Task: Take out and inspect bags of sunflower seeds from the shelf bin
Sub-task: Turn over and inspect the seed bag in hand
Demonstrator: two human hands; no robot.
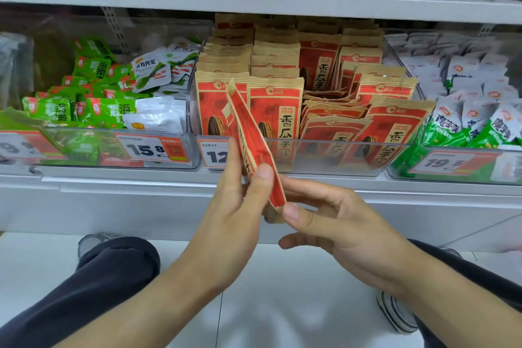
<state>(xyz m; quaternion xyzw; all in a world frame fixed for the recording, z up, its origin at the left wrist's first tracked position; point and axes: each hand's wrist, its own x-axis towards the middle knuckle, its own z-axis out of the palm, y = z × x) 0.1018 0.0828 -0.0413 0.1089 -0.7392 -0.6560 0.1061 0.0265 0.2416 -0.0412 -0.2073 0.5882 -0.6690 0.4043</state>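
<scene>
the seed bag (248,135) stands edge-on before the clear bin (339,158), long axis rising up-left; the left hand (234,206) pinches its lower part, the right hand (333,223) its bottom corner.

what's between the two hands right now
In the head view, one red and tan sunflower seed bag, seen edge-on: the left hand grips its lower part, and the right hand pinches its bottom corner.

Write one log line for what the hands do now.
left hand: holds seed bag | right hand: pinches bag's bottom | bag: edge-on, before bin
</scene>
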